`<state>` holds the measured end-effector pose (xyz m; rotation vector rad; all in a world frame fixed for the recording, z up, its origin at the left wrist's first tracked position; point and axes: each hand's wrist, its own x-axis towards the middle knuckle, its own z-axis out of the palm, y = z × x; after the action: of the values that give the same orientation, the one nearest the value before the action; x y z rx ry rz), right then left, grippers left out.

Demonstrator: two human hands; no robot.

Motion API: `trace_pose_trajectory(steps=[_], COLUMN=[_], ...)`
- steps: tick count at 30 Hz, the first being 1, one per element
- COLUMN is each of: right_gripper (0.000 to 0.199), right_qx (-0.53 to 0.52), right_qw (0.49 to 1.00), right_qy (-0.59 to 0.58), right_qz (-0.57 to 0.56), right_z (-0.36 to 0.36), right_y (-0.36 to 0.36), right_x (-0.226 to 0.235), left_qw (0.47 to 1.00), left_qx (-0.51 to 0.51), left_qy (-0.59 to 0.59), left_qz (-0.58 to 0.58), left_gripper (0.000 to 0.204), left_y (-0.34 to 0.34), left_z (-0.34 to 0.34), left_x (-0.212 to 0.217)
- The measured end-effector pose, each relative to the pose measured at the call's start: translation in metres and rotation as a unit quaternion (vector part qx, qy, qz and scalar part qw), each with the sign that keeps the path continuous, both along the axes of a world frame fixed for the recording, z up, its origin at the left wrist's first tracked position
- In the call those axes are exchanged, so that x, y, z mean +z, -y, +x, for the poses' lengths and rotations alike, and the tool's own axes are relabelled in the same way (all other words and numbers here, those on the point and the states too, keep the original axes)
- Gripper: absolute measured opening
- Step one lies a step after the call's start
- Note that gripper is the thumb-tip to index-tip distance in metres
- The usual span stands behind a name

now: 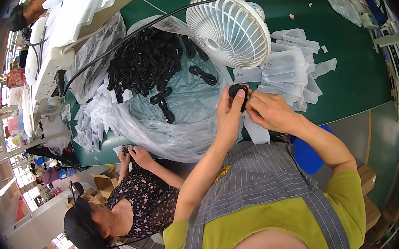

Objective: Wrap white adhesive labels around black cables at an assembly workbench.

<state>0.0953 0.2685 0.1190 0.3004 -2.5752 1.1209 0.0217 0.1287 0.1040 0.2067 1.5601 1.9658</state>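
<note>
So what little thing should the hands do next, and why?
Maybe bring the black bundle and the white sleeve together: the left hand grips the bundle, and the sleeve shows just below the right hand. I can't tell whether that hand holds it.

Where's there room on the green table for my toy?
Bare green tabletop lies right of the overlapping white translucent sleeves, past one small pale scrap, nearer than the crumpled clear plastic bag. Left is crowded: looped black cables heap inside the big open clear plastic bag, beside the round white fan.
</note>
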Motion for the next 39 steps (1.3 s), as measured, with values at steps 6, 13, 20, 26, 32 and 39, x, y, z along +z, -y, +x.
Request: trace_pose_trajectory(steps=[6,13,20,26,32,39], right_gripper=[0.014,0.019,0.016,0.019,0.018,0.014], right_qx=[0.022,0.032,0.082,0.083,-0.014,-0.092], right_qw=[0.997,0.998,0.991,0.995,0.999,0.995], right_qy=[0.070,0.053,0.094,0.028,-0.016,0.022], right_qz=[-0.026,0.001,0.051,0.049,0.044,-0.041], right_z=[0.001,-0.008,-0.013,-0.015,-0.015,0.002], right_y=[-0.009,-0.021,-0.017,-0.014,-0.023,-0.050], right_x=[0.001,0.008,0.015,0.015,0.032,0.027], left_qw=[0.993,0.999,1.000,0.999,0.993,0.981], left_qx=[0.012,0.025,-0.006,-0.004,-0.083,-0.060], left_qy=[0.117,0.037,0.003,-0.028,-0.064,-0.147], left_qz=[0.023,0.018,-0.015,-0.045,-0.049,-0.109], left_gripper=[0.023,0.024,0.023,0.022,0.033,0.038], left_y=[0.013,0.011,0.010,0.007,0.014,0.037], left_z=[-0.009,-0.013,-0.013,-0.013,-0.013,-0.011], left_x=[-0.001,0.015,0.018,0.013,0.011,-0.015])
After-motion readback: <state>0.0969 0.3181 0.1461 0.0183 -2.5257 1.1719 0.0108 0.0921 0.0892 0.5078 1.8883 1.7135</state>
